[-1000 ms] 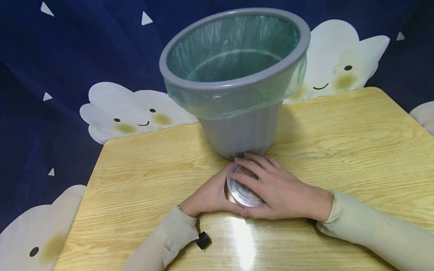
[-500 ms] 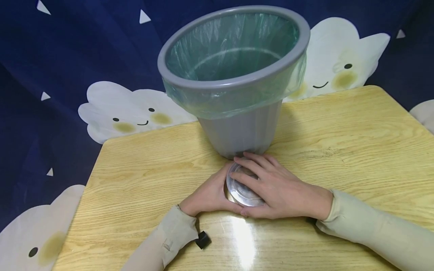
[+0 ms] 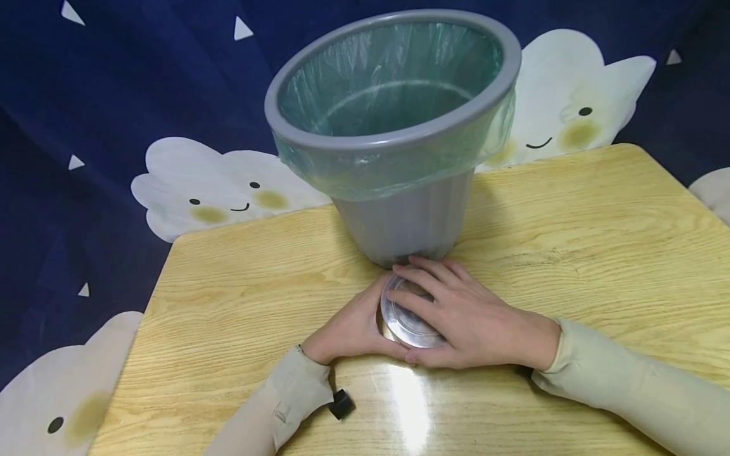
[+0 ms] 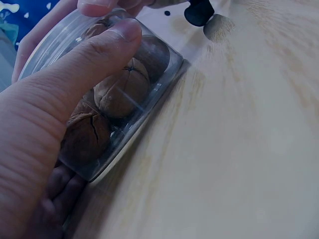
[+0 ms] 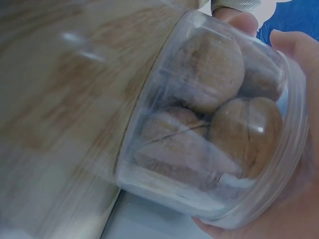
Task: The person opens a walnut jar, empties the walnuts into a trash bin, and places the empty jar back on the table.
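Note:
A clear round jar [image 5: 169, 191] stands on the wooden table, with several brown walnuts [image 5: 209, 69] inside; cracks show in some shells. Its shiny, ringed lid [image 3: 406, 326] faces up in the head view. My left hand [image 3: 356, 323] grips the jar's left side, its thumb [image 4: 94, 62] lying across the wall in the left wrist view. From the right, my right hand [image 3: 476, 320] holds the lid, fingers spread over its top and thumb at the near rim. The two thumbs meet at the jar's near side. The left hand's other fingers are mostly hidden behind the jar.
A grey trash bin [image 3: 405, 228] with a green plastic liner [image 3: 393, 174] folded over its rim stands right behind the jar. The wooden table [image 3: 245, 285] runs back to a dark blue curtain [image 3: 188, 76] with cloud prints.
Both hands keep the same hold on the jar and its lid. The head view has shifted very slightly; nothing else visibly moves.

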Demonstrator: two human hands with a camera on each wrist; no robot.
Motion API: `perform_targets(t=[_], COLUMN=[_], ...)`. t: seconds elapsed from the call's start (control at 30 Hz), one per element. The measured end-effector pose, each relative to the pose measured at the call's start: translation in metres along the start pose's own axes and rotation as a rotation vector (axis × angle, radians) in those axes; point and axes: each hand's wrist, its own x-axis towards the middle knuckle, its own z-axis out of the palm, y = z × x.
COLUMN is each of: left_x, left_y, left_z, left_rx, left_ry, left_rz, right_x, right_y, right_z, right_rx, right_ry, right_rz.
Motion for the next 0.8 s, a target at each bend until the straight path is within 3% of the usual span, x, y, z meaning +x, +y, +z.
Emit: perform_targets(t=[0.6,0.8], left_x=[0.0000,0.0004], left_y=[0.0012,0.0077], left_z=[-0.0001,-0.0010], left_rx=[-0.009,-0.027], left_ry=[-0.003,-0.003], left_rz=[0.003,-0.014], right_x=[-0.0002,0.0004], right_y=[0.0010,0.0019], right_z=[-0.0001,0.0003], right_rx=[0.011,0.024], right_ry=[-0.002,0.006], right_rz=[-0.007,-0.016])
